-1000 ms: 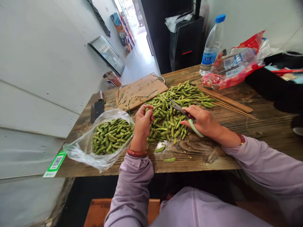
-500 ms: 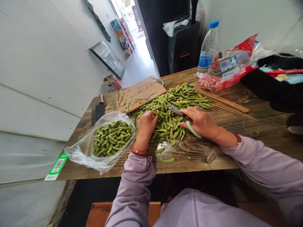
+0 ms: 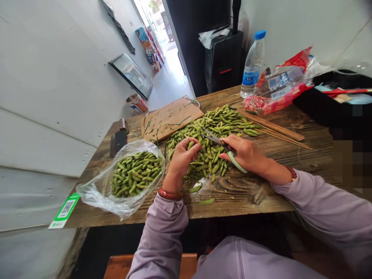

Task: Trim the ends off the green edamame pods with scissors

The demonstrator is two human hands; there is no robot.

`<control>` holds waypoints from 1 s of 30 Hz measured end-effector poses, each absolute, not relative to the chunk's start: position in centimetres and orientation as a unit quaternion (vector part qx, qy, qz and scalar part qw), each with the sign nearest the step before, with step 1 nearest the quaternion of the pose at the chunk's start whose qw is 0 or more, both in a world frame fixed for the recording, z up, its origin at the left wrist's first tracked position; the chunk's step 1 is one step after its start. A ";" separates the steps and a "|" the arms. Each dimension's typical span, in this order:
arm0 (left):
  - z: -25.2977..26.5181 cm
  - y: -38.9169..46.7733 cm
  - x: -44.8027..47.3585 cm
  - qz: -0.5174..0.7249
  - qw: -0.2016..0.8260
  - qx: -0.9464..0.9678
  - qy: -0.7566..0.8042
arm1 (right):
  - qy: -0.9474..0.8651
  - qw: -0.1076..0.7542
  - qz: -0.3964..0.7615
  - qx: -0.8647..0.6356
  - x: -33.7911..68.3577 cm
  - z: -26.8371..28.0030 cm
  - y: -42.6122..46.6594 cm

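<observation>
On the plank tabletop, near side, ctr.: one green pod in L hand, thumb + fingers closed tog. on it, as far as I can see from here. R hand just to the R, fingers wrapped round scissors w/ pale green handle. Blades slightly apart, pointing L over the pods, tips near L hand; can't tell from my end if they touch any pod.

Beyond + betw. hands I have a loose heap of pods, thinning twd near edge, w/ a stray pod lying apart there.

L of L hand: clear plastic bag, mouth open, bagged pods inside. Behind: wooden board, lying flat, strewn w/ green bits. Cleaver flat, L of board, dark blade nearest bag. Green/wht QR card at near L corner.

R of heap: thin wooden sticks, lying in a bundle. Farther back, water bottle upright, blue cap; red + clear packaging beside it.

Past table I get a black box, plus framed glass panel leaning at L wall.
</observation>
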State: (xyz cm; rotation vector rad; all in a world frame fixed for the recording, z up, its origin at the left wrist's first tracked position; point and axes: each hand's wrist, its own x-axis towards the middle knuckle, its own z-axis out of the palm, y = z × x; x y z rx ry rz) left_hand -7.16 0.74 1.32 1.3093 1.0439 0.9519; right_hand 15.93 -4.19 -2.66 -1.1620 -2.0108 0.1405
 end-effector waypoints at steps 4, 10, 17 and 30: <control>1.4 0.6 -6.6 0.405 0.614 0.520 0.434 | -0.794 0.394 0.058 -0.459 16.0 -2.6 -4.2; 1.5 0.2 -6.5 0.423 0.604 0.520 0.431 | -0.797 0.399 0.066 -0.448 16.0 -2.6 -4.1; 1.4 -0.5 -5.1 0.394 0.392 0.719 0.417 | -0.752 0.478 0.117 -0.439 15.9 -2.5 -3.9; 0.8 -1.1 -4.1 0.352 0.403 0.764 0.360 | -0.761 0.475 0.143 -0.419 15.4 -2.1 -4.2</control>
